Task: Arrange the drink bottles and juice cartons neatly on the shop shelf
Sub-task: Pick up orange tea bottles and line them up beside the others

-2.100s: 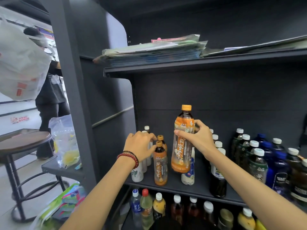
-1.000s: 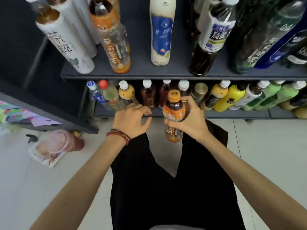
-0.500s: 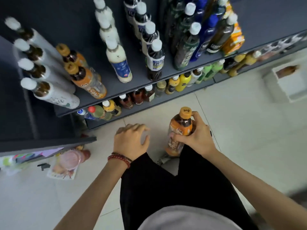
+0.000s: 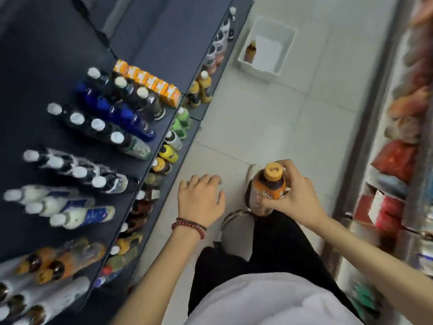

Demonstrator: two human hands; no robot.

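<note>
Head view, looking steeply down. Item held: orange-capped tea bottle [image 4: 269, 186], upright, off the shelving and over the tiled floor [image 4: 257, 118], out past the front edge of the upper shelf [image 4: 164, 38], above a shoe [image 4: 236, 218] and black trousers [image 4: 269, 249]. Right hand [image 4: 293, 195]: fingers and thumb curled round the bottle's shoulder and label, just under the cap. Left hand [image 4: 200, 200]: holds nothing, palm down, fingers loosely spread and slightly bent, near the bottle but apart from it; beaded bracelet [image 4: 189, 227] on the wrist. Upper shelf stock, in rows running from back to front edge: orange tea bottles [image 4: 65, 259], blurred; milky white bottles [image 4: 70, 212] with blue labels; dark bottles [image 4: 98, 127] with white caps; blue bottles [image 4: 121, 113]; orange juice cartons [image 4: 150, 84], in a line reaching the front edge, just beside the last dark row. Lower shelf, front edge: yellow bottles [image 4: 167, 154], green bottles [image 4: 182, 118]; the rest is too blurred to tell. Floor, well apart from the hands: white crate [image 4: 267, 45] with one brown bottle [image 4: 250, 51] against its wall. Opposite rack [image 4: 393, 160]: red packages, blurred.
</note>
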